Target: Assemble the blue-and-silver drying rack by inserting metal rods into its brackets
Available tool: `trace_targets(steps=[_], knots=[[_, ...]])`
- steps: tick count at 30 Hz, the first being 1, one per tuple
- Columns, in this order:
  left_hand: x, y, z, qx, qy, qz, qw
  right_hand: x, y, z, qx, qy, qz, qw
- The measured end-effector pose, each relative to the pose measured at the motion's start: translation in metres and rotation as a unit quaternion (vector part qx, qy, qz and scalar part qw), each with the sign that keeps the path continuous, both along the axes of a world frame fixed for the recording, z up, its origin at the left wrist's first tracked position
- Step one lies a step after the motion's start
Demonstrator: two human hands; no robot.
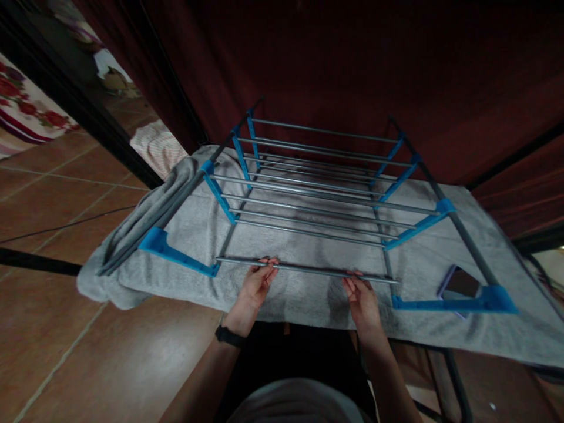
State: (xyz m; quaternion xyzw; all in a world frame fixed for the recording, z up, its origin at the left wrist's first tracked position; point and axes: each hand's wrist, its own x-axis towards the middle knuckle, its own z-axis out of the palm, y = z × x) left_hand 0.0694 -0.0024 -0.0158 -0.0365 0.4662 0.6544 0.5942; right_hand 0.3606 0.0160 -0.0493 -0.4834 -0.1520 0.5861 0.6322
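Note:
A thin grey metal rod [311,269] lies crosswise in front of me, held by both hands. My left hand [259,282] pinches it left of the middle, and my right hand [359,291] grips it nearer its right end. The rod's left end meets the front left blue plastic bracket [183,258]; its right end is by the upright near the front right blue bracket [456,304], and I cannot tell if it is fitted there. Behind the rod stands a rack [328,197] of grey tubes joined by blue brackets, with several crossbars in place.
The rack rests on a grey blanket [308,305] over a raised surface. A phone [460,285] lies partly beneath the front right bracket. More grey tubes [145,223] lie on the left side. A dark red curtain [330,64] hangs behind; tiled floor [145,358] shows at left.

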Motion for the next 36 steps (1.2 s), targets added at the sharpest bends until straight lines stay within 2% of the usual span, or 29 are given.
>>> trace_targets(steps=[13, 23, 30, 36], knots=[[0.007, -0.001, 0.002, 0.016, 0.006, -0.007, 1.000, -0.018, -0.005, -0.002, -0.005, 0.027, 0.015, 1.000], [0.008, 0.000, -0.003, 0.010, 0.019, 0.004, 1.000, -0.033, -0.005, -0.006, -0.003, 0.045, -0.008, 0.999], [0.011, 0.000, -0.007, 0.034, 0.022, -0.002, 0.999, -0.034, -0.007, -0.002, -0.004, 0.048, 0.000, 0.999], [0.012, 0.002, -0.002, 0.019, 0.016, -0.002, 1.000, -0.037, -0.006, -0.003, -0.002, 0.046, -0.012, 0.999]])
